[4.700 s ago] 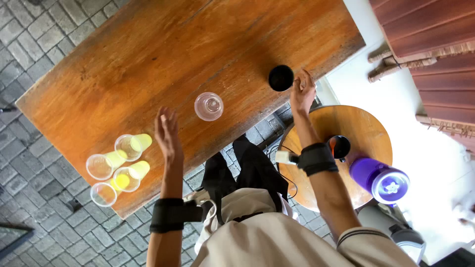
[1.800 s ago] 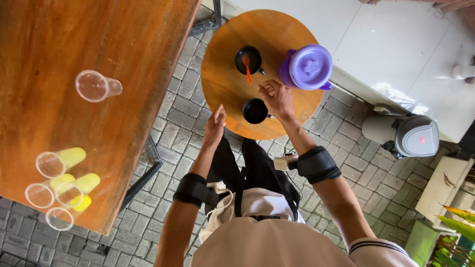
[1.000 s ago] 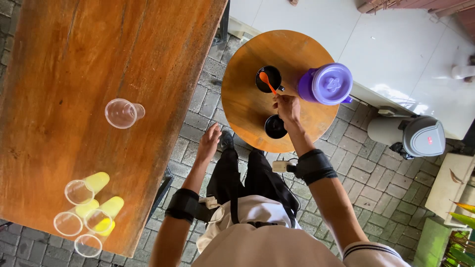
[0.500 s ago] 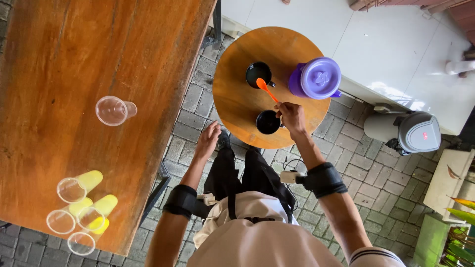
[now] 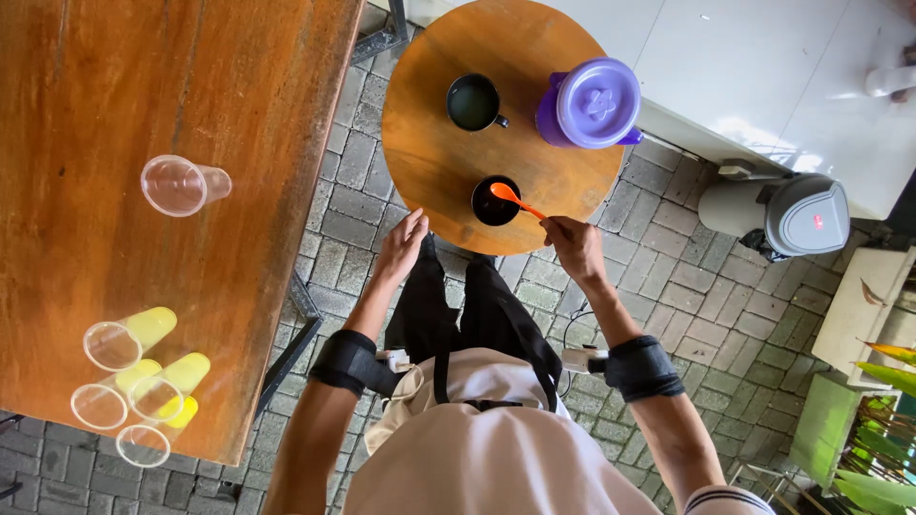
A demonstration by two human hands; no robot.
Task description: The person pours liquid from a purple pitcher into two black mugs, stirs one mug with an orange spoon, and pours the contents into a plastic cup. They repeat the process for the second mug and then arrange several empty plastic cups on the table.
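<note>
We pinch the handle end of an orange spoon point(image 5: 516, 200) in our right hand point(image 5: 572, 245), fingers closed around it; its long axis slants from the hand up and to the left, bowl end pointing into the near black cup point(image 5: 495, 201) at the near edge of the round wooden table point(image 5: 429, 143). Our left hand point(image 5: 402, 247) hangs open and empty, fingers loosely together, just off the table's near-left rim. Farther away stand a second black mug point(image 5: 474, 102) and, to its right, a purple lidded jug point(image 5: 592, 104).
</note>
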